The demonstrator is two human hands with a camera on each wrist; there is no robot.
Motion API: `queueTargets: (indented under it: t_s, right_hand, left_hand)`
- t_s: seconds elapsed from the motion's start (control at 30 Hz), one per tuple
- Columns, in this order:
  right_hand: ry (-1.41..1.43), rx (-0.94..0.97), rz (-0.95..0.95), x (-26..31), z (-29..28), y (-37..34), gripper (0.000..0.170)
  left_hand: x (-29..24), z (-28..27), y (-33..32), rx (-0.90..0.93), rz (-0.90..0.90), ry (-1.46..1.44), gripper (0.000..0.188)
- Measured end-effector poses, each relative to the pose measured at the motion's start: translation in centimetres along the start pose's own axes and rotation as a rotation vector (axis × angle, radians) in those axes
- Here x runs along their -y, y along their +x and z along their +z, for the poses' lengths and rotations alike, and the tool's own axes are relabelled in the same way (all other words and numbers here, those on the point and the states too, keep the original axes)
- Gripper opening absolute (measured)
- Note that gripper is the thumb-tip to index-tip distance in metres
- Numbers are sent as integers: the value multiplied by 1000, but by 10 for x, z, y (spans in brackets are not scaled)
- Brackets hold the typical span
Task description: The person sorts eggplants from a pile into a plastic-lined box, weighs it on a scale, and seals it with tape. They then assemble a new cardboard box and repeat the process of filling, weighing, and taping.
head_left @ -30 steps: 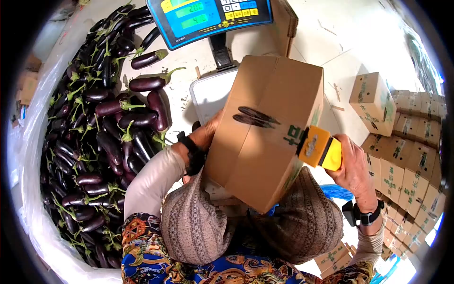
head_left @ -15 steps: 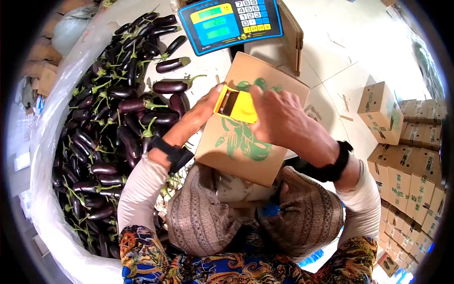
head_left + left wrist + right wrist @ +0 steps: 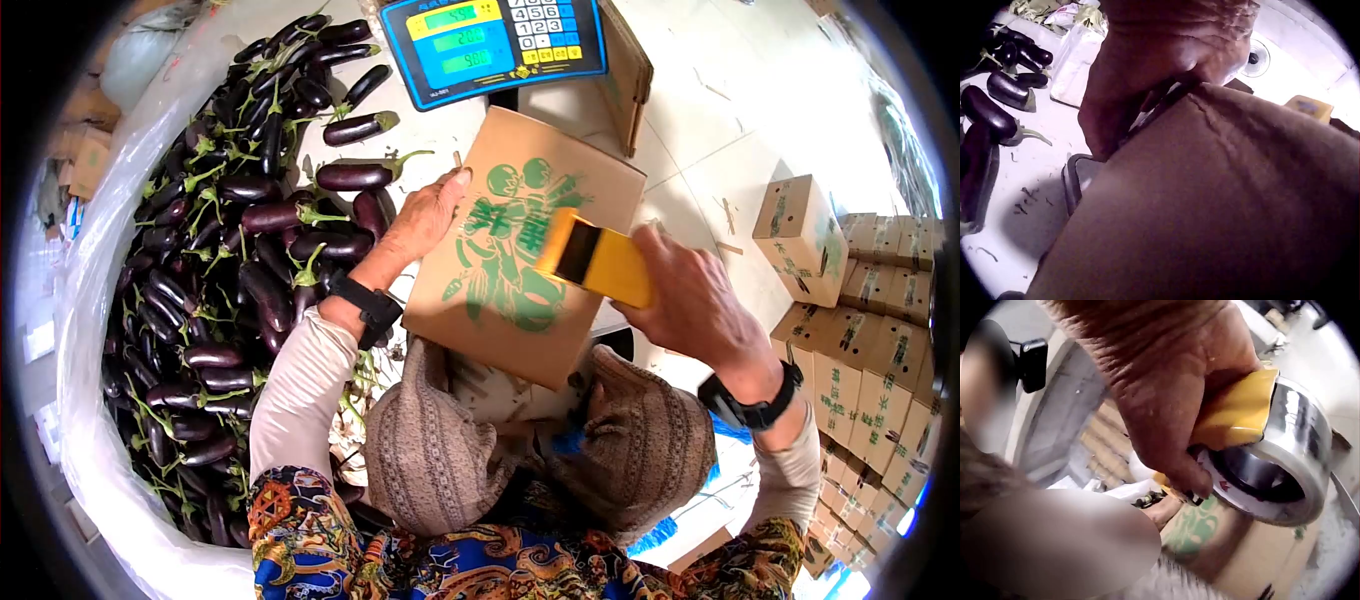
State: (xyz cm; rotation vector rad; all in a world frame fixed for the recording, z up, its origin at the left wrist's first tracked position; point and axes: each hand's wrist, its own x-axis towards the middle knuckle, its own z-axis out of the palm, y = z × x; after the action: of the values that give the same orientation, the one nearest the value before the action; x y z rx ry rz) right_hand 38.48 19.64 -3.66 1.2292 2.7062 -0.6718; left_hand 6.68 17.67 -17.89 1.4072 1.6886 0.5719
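Head: the right hand [image 3: 695, 300], gripping a yellow tape dispenser [image 3: 618, 270], has moved from the left edge of the carton [image 3: 490, 340] towards its right; taping seems well along. Left wrist: the left hand [image 3: 1166, 62] clasps the carton above the corner of a scale platform [image 3: 1073, 181]. Right wrist: a tape roll [image 3: 1302, 419] fills the dispenser.

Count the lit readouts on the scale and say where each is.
3, stacked left of the keys on the scale beyond the carton: top readout, framed in yellow, middle readout below it, bottom readout lowest. More may hide beyond the frame's top.
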Motion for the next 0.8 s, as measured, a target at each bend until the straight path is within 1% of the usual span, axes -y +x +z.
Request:
queueTargets:
  t_s: [0.03,0.07,0.1,0.17,0.2,0.23,0.33,0.43,0.5,0.57,0.63,0.73,0.8]
  right_hand:
    - [29,-15,20,-7,-4,-16,48]
    - [58,-33,42,-15,-6,-32,49]
    - [58,-48,57,-24,-5,-47,47]
    - [60,-72,85,-43,5,-71,42]
    - [43,-135,59,-52,13,-80,44]
    - [53,-146,68,-59,20,-86,44]
    - [47,-186,72,-77,37,-93,45]
    - [121,-123,67,-92,51,-82,47]
    - [162,-117,46,-102,68,-79,50]
    - [155,-114,50,-111,88,-73,51]
    - [248,-134,38,-113,107,-58,51]
    - [434,-114,90,-113,138,-40,51]
    - [429,-139,74,-114,141,-40,52]
  left_hand:
    - [-1,0,1,2,16,10,71]
    - [-2,1,0,-19,-18,-4,70]
    - [-3,1,0,-25,5,-10,70]
    - [1,2,1,-21,-15,0,70]
    - [0,2,0,-24,-29,-8,70]
    - [-3,2,0,-27,-42,-15,71]
    - [-2,2,0,-48,-52,-21,71]
    - [-4,2,-1,-54,-90,-39,73]
    - [-2,2,-2,-49,-130,-54,73]
    - [-8,4,-2,13,-241,-224,73]
    - [-9,4,-3,67,-328,-373,73]
    - [-9,12,-5,152,-371,-760,67]
    - [-6,15,-3,196,-387,-967,62]
